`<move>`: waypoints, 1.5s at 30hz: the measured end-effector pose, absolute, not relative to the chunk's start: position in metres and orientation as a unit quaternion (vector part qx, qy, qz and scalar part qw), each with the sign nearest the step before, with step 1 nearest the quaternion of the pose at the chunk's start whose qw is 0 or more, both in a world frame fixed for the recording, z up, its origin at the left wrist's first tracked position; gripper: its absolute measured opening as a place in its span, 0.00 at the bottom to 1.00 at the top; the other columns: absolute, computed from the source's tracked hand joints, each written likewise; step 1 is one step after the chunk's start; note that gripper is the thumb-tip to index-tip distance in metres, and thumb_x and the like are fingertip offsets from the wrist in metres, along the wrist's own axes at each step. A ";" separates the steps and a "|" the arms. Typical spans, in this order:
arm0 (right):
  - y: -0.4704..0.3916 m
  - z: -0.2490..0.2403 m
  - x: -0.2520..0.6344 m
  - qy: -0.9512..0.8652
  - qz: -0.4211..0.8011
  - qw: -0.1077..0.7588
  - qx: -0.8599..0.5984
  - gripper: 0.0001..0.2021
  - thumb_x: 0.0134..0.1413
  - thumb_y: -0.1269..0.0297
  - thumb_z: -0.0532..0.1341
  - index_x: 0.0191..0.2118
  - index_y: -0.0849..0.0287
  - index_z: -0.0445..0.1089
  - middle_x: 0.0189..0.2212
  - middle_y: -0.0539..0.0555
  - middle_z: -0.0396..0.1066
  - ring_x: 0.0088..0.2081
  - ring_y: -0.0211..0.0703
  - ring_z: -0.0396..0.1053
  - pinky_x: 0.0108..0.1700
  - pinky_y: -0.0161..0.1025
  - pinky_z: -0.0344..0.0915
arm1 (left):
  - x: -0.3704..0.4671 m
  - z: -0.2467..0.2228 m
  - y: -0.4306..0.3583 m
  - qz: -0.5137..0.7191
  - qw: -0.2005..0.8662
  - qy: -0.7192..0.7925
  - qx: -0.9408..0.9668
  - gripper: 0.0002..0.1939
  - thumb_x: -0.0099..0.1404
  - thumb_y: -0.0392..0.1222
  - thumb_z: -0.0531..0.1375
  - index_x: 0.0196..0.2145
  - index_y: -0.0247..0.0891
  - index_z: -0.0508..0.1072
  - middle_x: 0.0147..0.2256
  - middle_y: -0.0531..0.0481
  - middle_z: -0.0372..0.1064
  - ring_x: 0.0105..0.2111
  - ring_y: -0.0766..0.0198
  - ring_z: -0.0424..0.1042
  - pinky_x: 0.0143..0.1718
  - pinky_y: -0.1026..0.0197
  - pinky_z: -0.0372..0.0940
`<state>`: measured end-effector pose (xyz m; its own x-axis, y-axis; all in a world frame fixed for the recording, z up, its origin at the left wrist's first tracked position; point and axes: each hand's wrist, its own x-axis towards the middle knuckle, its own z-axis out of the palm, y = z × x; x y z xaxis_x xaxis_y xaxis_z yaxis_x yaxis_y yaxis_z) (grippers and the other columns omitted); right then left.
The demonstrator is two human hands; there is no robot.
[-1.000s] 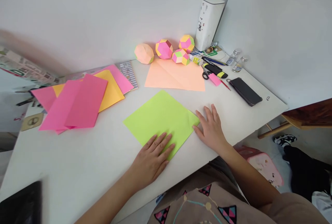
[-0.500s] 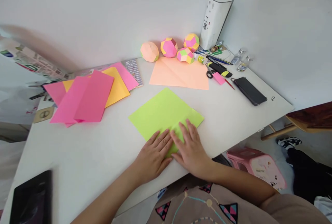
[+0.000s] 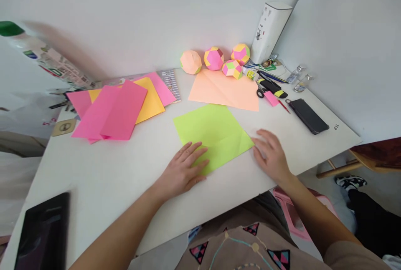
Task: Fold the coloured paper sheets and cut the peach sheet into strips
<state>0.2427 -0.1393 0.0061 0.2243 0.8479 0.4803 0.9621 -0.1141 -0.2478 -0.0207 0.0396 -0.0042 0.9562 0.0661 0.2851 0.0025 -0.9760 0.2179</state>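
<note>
A light green sheet of paper [image 3: 216,126] lies flat on the table, with faint creases across its lower part. My left hand [image 3: 183,165] rests on its lower-left side, palm down with fingers spread, covering part of that edge. At the sheet's right corner is my right hand [image 3: 271,155], its fingers curved and apart. The fingertips touch or nearly touch that corner; a firm hold is not visible. Just behind the green sheet lies a creased peach sheet [image 3: 224,90].
Pink sheets [image 3: 122,111] and a yellow sheet [image 3: 153,99] overlap at the left. Faceted paper balls [image 3: 214,58] sit against the wall. Scissors [image 3: 260,93], pens and a black phone [image 3: 308,115] lie at the right. A black tablet [image 3: 44,232] is at the front left.
The green sheet has turned on the table, from a corner pointing away to an edge at the back. My right hand has slid off its surface to the right corner. My left hand stays on it.
</note>
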 end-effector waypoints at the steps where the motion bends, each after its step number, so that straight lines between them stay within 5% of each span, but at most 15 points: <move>1: -0.136 0.007 0.236 -0.667 -0.088 0.266 -0.691 0.15 0.60 0.66 0.52 0.50 0.56 0.69 0.51 0.61 0.65 0.55 0.52 0.61 0.52 0.54 0.63 | -0.021 -0.005 0.045 0.163 0.121 0.032 0.979 0.14 0.68 0.47 0.54 0.46 0.40 0.73 0.55 0.43 0.64 0.61 0.51 0.54 0.60 0.43 0.53; 5: -0.113 0.010 0.199 -0.819 -0.029 0.186 -0.542 0.13 0.61 0.67 0.52 0.47 0.57 0.70 0.44 0.59 0.69 0.47 0.47 0.63 0.46 0.47 0.63 | -0.028 -0.006 0.061 0.182 0.192 0.076 0.961 0.13 0.70 0.41 0.50 0.44 0.41 0.74 0.49 0.44 0.69 0.55 0.55 0.63 0.55 0.46 0.61; 15: -0.053 0.021 0.164 -0.881 -0.027 -0.006 -0.473 0.17 0.65 0.61 0.47 0.53 0.52 0.66 0.35 0.58 0.66 0.31 0.42 0.59 0.30 0.38 0.51 | -0.037 0.001 0.065 0.076 0.167 0.106 0.977 0.22 0.69 0.37 0.46 0.59 0.39 0.61 0.61 0.43 0.54 0.62 0.58 0.52 0.63 0.44 0.45; 37: -0.070 0.028 0.200 -0.880 -0.020 -0.069 -0.469 0.14 0.61 0.68 0.52 0.52 0.52 0.63 0.28 0.54 0.64 0.29 0.42 0.57 0.27 0.37 0.42 | -0.039 -0.003 0.064 0.008 0.094 0.166 0.982 0.27 0.68 0.37 0.44 0.64 0.45 0.52 0.66 0.49 0.42 0.66 0.56 0.39 0.64 0.44 0.35; 45: -0.116 0.027 0.243 -0.849 -0.040 -0.055 -0.523 0.12 0.59 0.69 0.54 0.48 0.53 0.66 0.27 0.54 0.64 0.31 0.43 0.59 0.30 0.37 0.46 | -0.043 -0.007 0.071 0.006 0.100 0.157 0.983 0.28 0.69 0.42 0.44 0.65 0.47 0.48 0.67 0.50 0.34 0.66 0.54 0.35 0.64 0.43 0.33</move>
<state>0.2434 -0.1159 0.0268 -0.4458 0.8936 -0.0515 0.8847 0.4487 0.1266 -0.0434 0.0706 -0.0068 0.9507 0.3094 -0.0194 0.3070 -0.9308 0.1986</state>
